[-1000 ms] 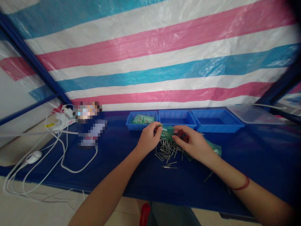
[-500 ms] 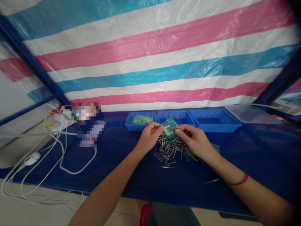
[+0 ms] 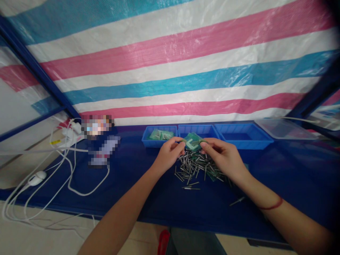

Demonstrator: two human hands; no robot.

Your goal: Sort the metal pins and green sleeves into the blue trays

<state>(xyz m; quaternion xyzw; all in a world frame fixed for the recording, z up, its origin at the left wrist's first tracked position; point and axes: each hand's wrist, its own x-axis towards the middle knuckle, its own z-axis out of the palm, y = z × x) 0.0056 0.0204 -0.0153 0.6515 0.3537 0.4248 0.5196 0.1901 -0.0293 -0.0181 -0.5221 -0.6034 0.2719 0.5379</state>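
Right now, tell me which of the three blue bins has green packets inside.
The leftmost blue bin: green packets lie inside it, while none show lying in the middle bin or the right bin.

I count two hands (image 3: 170, 154) of mine, one green bag between my fingers (image 3: 209, 150), three blue bins (image 3: 245, 141) on one counter (image 3: 127, 191), apparently two filled packets (image 3: 161, 134) in the left bin, one red wristband (image 3: 274, 205), and dozens of metal pins (image 3: 191, 165), too tangled to number exactly.
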